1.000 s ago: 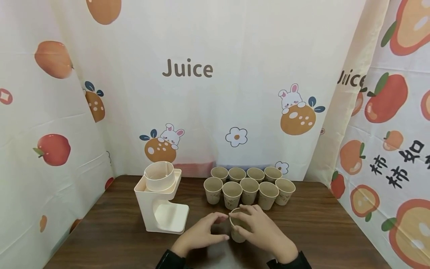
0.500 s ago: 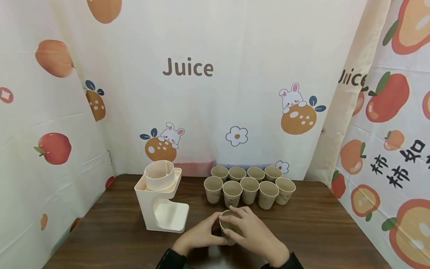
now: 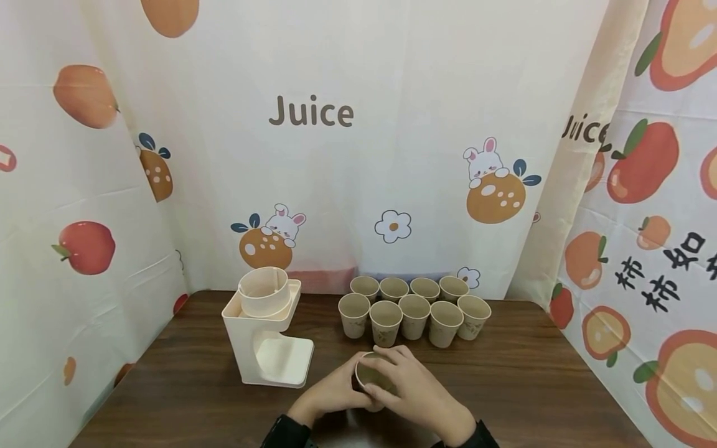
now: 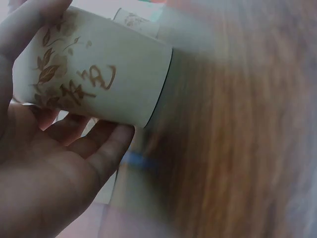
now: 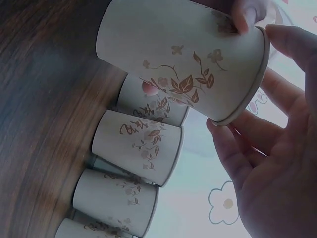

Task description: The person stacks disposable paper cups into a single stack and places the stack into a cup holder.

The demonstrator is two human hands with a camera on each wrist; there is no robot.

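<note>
Between the two hands is a beige paper cup (image 3: 366, 374), its mouth facing up in the head view. My left hand (image 3: 330, 391) holds its left side; in the left wrist view, the thumb lies along one side of the cup (image 4: 106, 67) and the fingers curl against the other. My right hand (image 3: 420, 391) reaches over from the right and grips the cup by its rim. The right wrist view shows that hand's fingertips (image 5: 220, 130) at the rim, beside brown leaf print. Part of the cup's mouth is covered by the right fingers.
Several matching paper cups (image 3: 385, 323) stand in two rows behind the hands. To the left is a cream-coloured appliance (image 3: 241, 348) with a round top piece (image 3: 265, 295) and a flat base (image 3: 288, 361). A fruit-printed curtain (image 3: 336, 186) borders the brown wooden table (image 3: 532, 373).
The right hand has brought the cup leftward and slightly nearer to me. The left hand, apart from the cup a second ago, now holds its side.
</note>
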